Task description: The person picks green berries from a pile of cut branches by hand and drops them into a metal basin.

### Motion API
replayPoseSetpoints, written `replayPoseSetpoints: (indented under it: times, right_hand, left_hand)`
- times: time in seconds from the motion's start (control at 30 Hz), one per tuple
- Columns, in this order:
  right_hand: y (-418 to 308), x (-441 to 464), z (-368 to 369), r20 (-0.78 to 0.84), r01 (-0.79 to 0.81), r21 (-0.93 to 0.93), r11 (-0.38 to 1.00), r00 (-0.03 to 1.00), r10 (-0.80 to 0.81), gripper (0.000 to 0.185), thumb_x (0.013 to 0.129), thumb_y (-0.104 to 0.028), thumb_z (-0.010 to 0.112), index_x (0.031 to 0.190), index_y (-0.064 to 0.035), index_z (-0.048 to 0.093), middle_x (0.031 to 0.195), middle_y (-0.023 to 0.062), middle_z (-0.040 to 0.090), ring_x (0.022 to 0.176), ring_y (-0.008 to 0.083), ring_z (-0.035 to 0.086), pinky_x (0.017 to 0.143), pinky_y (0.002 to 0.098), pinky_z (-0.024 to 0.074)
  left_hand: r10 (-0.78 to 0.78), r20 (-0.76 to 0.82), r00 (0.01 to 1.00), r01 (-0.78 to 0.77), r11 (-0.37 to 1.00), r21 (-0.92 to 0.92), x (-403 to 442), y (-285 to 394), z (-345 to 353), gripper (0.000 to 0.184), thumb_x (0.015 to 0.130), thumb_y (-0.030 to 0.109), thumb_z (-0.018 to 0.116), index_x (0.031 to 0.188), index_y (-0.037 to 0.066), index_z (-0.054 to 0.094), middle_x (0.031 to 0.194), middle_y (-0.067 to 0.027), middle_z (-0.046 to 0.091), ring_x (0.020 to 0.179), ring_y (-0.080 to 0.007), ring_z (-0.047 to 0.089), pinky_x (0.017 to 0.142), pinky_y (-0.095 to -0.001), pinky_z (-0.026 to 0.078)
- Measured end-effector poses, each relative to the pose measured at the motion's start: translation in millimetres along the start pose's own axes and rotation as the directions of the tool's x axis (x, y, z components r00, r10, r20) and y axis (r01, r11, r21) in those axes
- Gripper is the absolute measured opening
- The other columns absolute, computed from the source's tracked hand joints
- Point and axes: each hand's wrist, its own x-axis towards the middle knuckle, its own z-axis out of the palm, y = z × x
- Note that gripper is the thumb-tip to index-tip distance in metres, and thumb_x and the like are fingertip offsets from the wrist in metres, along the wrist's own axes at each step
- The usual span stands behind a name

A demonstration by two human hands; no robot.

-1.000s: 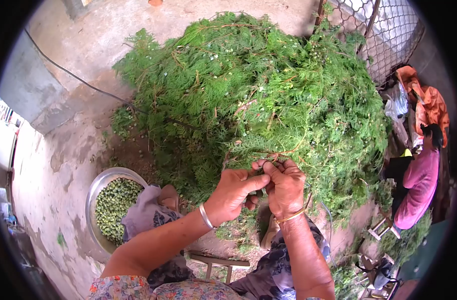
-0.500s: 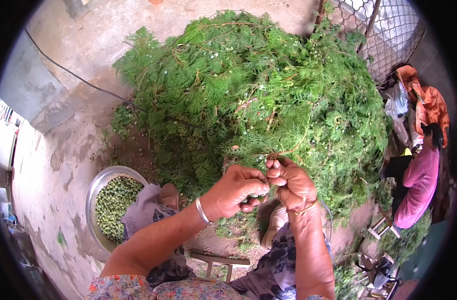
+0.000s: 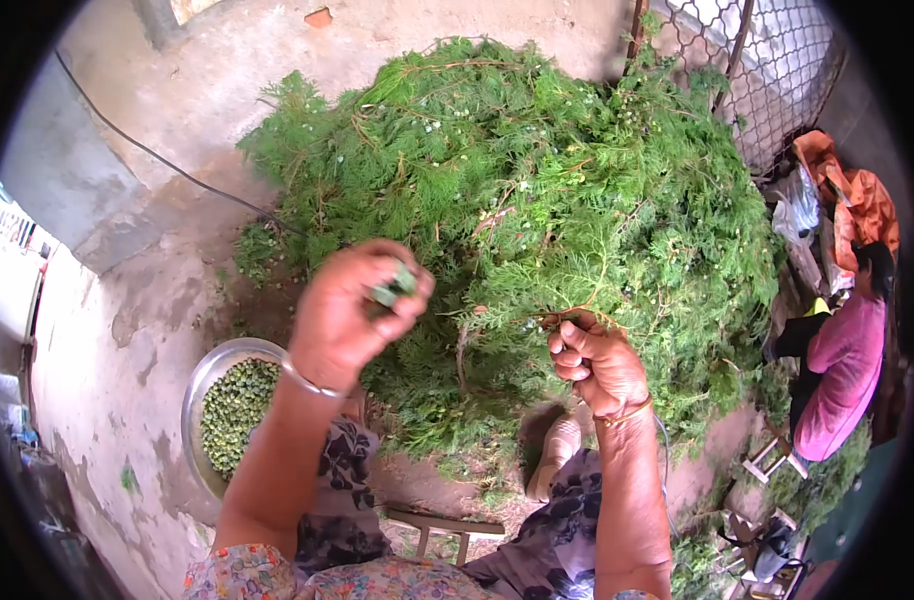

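Observation:
My left hand (image 3: 362, 310), slightly blurred, is raised over the left front part of the pile with its fingers curled round several green berries (image 3: 394, 286). The stem of a leafy green branch (image 3: 587, 285) is pinched in my right hand (image 3: 599, 362), at the near side of the big heap of green branches (image 3: 497, 170). A wide metal basin (image 3: 194, 400) holding many green berries (image 3: 239, 415) stands on the floor at the left, behind my left forearm.
A person (image 3: 847, 360) in a pink top sits at the right, beside orange cloth (image 3: 857, 205). Small stools (image 3: 772, 458) stand near them. A wooden stool (image 3: 442, 522) is between my legs. A black cable (image 3: 177, 165) crosses the floor into the pile, and wire mesh (image 3: 767, 80) stands behind.
My left hand has left my right hand and moved left and up with berries in it. My right hand has shifted slightly right, still pinching the stem. The view has tilted a little.

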Motion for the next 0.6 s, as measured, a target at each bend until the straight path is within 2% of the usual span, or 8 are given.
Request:
replayPoseSetpoints:
  times: [0.13, 0.2, 0.27, 0.33, 0.37, 0.43, 0.5, 0.6]
  right_hand:
    - [0.1, -4.8, 3.1, 0.032, 0.012, -0.045, 0.999, 0.999, -0.011, 0.009, 0.087, -0.003, 0.06, 0.093, 0.0039, 0.059, 0.075, 0.0116, 0.059, 0.053, 0.0081, 0.042, 0.042, 0.0182, 0.0282]
    - [-0.8, -7.4, 3.2, 0.068, -0.018, -0.075, 0.997, 0.997, 0.023, 0.015, 0.087, -0.004, 0.06, 0.098, 0.0061, 0.059, 0.075, 0.0103, 0.059, 0.054, 0.0087, 0.042, 0.043, 0.0183, 0.0287]
    - [0.1, -9.5, 4.4, 0.087, 0.0, -0.119, 0.993, 0.996, 0.011, 0.018, 0.087, -0.007, 0.06, 0.1, 0.0053, 0.059, 0.074, 0.0077, 0.057, 0.054, 0.0078, 0.04, 0.043, 0.018, 0.0272]
    - [1.3, -12.0, 3.8, 0.105, -0.009, -0.174, 0.985, 0.994, 0.028, 0.021, 0.087, -0.01, 0.06, 0.102, 0.0042, 0.058, 0.073, 0.005, 0.055, 0.054, 0.0071, 0.038, 0.044, 0.0179, 0.0258]
    - [1.5, -12.5, 2.6, 0.108, -0.008, -0.171, 0.985, 0.994, 0.026, 0.021, 0.087, -0.01, 0.06, 0.102, 0.0042, 0.058, 0.073, 0.005, 0.055, 0.054, 0.0071, 0.038, 0.044, 0.0179, 0.0258]
    - [2.3, -12.6, 0.4, 0.159, -0.013, -0.162, 0.987, 0.986, 0.039, 0.021, 0.087, -0.012, 0.06, 0.102, 0.0037, 0.058, 0.073, 0.0049, 0.055, 0.054, 0.0073, 0.038, 0.044, 0.0179, 0.0258]
    - [3.1, -13.3, 0.4, 0.163, -0.015, -0.153, 0.988, 0.986, 0.04, 0.022, 0.087, -0.012, 0.061, 0.102, 0.0034, 0.058, 0.073, 0.0047, 0.055, 0.054, 0.0073, 0.037, 0.044, 0.018, 0.0256]
    - [1.8, -16.7, 4.4, 0.16, 0.014, -0.171, 0.985, 0.987, 0.013, 0.021, 0.087, -0.012, 0.061, 0.101, 0.004, 0.058, 0.072, 0.0052, 0.055, 0.053, 0.0077, 0.037, 0.043, 0.0185, 0.0259]
  left_hand:
    - [0.393, -0.289, 0.873, -0.172, 0.802, 0.572, -48.4, 61.4, 17.6, 0.018, 0.078, 0.003, 0.054, 0.094, -0.004, 0.059, 0.088, -0.02, 0.062, 0.062, -0.0165, 0.056, 0.047, -0.0233, 0.046]
    - [0.479, -0.374, 0.794, -0.021, 0.636, 0.771, -83.1, 79.6, 3.4, 0.017, 0.078, 0.005, 0.056, 0.092, -0.004, 0.061, 0.083, -0.0175, 0.065, 0.063, -0.0169, 0.059, 0.05, -0.0251, 0.048]
    - [0.495, -0.437, 0.75, 0.264, 0.382, 0.886, -128.2, 89.4, -34.4, 0.025, 0.078, 0.013, 0.061, 0.092, -0.006, 0.063, 0.078, -0.0141, 0.066, 0.067, -0.0179, 0.062, 0.056, -0.0289, 0.05]
    - [0.434, -0.452, 0.779, 0.553, -0.137, 0.822, -172.0, 90.5, -81.8, 0.038, 0.074, 0.024, 0.067, 0.098, -0.005, 0.065, 0.077, -0.0156, 0.067, 0.071, -0.0264, 0.065, 0.065, -0.0344, 0.051]
    - [0.483, -0.309, 0.819, 0.559, -0.551, 0.62, -191.3, 82.0, -91.7, 0.041, 0.069, 0.029, 0.072, 0.099, 0.003, 0.067, 0.084, -0.0175, 0.066, 0.081, -0.0294, 0.064, 0.072, -0.0395, 0.05]
    - [0.509, -0.483, 0.713, 0.699, -0.57, 0.431, -212.5, 69.5, -89.5, 0.043, 0.063, 0.03, 0.074, 0.099, 0.006, 0.069, 0.098, -0.0187, 0.065, 0.095, -0.034, 0.06, 0.086, -0.0443, 0.045]
    - [0.605, -0.316, 0.73, 0.657, -0.495, 0.569, -231.0, 63.4, -110.8, 0.039, 0.065, 0.026, 0.072, 0.096, 0.004, 0.068, 0.094, -0.0197, 0.065, 0.089, -0.0359, 0.06, 0.084, -0.0453, 0.044]
    - [0.664, -0.405, 0.629, 0.736, -0.339, 0.587, -215.9, 60.5, -102.7, 0.033, 0.067, 0.019, 0.069, 0.093, -0.001, 0.067, 0.087, -0.02, 0.065, 0.084, -0.0356, 0.061, 0.08, -0.0427, 0.046]
